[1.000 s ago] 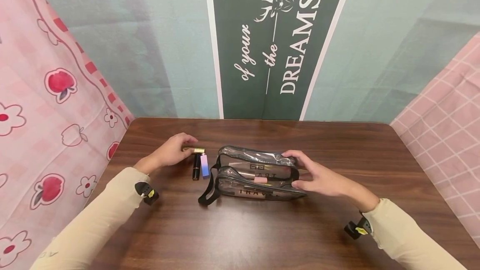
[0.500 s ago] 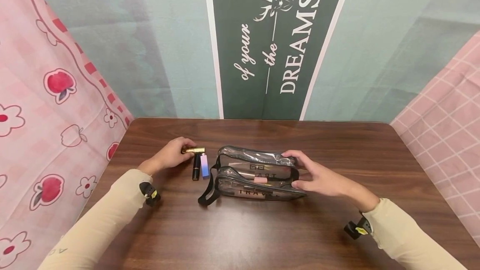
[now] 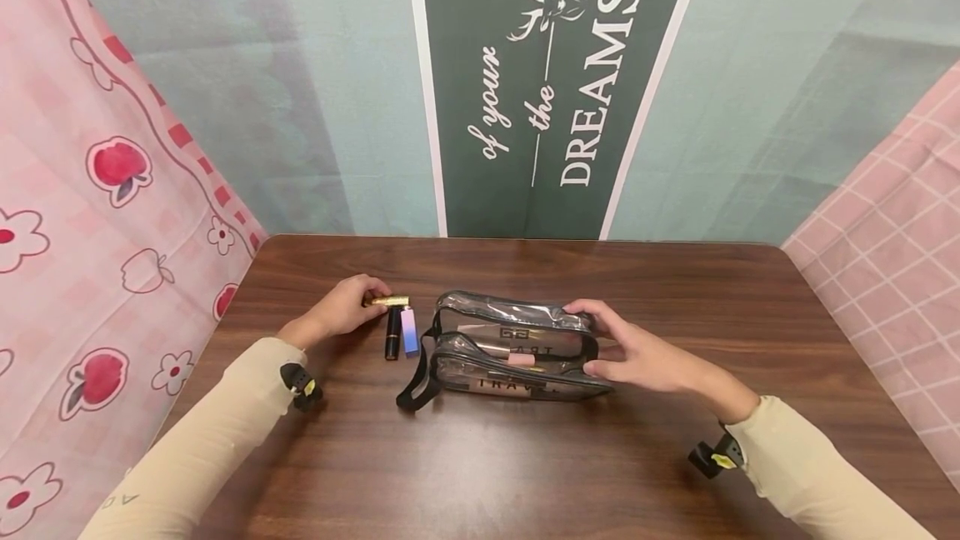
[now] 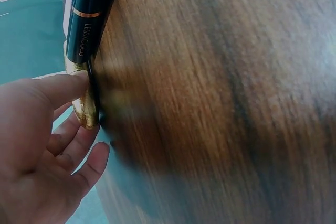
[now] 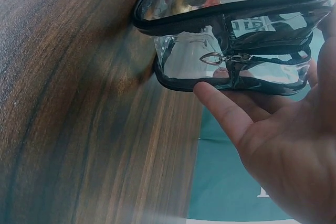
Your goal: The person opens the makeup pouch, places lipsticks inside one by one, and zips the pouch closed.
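Note:
At the left of the table, my left hand (image 3: 351,305) pinches a gold lipstick tube (image 3: 397,301) between thumb and fingers. In the left wrist view the thumb lies across this gold tube (image 4: 85,109). Just in front of it lie a black tube (image 3: 392,336) with a gold band and a pink-to-blue lipstick tube (image 3: 409,332). A clear cosmetic bag (image 3: 517,308) with black trim stands unzipped mid-table. My right hand (image 3: 637,357) grips its right end, thumb on the near side, fingers on the far side. Several cosmetics lie inside, partly hidden, one with a pink cap (image 3: 521,360).
A black strap loop (image 3: 416,394) sticks out from the bag's left end. The brown wooden table (image 3: 480,473) ends at a printed green curtain (image 3: 337,107) behind. Pink cloths (image 3: 127,273) hang at both sides.
My left hand has shifted slightly right and toward me, its fingers now on the gold lipstick tube. The right hand and the bag have stayed in place.

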Tool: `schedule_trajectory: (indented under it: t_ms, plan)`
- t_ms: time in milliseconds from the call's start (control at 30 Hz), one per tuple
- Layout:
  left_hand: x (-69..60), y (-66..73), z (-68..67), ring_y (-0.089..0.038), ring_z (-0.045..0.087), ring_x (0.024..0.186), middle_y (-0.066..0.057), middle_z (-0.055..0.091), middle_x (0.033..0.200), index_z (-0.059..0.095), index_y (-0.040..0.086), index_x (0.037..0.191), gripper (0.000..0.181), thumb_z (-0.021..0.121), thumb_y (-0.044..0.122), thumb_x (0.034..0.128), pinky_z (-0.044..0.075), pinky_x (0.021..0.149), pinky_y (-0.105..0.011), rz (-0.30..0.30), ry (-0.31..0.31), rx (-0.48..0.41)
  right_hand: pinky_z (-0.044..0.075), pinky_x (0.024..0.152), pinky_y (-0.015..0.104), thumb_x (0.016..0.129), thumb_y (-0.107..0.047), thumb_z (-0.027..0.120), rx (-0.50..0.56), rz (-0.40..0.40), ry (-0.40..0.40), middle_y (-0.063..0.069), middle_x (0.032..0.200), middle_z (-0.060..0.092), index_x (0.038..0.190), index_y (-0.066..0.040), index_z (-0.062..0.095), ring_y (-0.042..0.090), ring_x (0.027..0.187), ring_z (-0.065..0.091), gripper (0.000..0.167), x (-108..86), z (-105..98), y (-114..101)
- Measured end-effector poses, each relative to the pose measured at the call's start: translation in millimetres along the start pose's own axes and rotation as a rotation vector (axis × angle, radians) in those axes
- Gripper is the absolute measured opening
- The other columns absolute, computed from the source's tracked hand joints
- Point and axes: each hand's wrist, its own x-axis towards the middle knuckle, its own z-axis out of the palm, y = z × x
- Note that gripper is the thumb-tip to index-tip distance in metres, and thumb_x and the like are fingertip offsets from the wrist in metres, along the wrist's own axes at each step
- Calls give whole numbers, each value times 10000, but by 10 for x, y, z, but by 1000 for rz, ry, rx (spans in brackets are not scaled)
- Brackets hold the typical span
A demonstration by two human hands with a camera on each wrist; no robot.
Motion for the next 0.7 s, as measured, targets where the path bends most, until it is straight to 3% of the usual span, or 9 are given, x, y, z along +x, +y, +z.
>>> schedule_trajectory:
  t_ms: [700]
  plan:
    - [-8, -2, 0, -216, 588, 855, -95, 658, 973, 713, 8, 1095, 146, 675, 83, 976, 494, 772, -422, -25, 5, 20, 544, 933, 432, 943, -25, 701, 12, -6, -5, 176, 1396, 463, 1524, -165, 296, 410, 1226, 540, 722, 2, 4, 2]
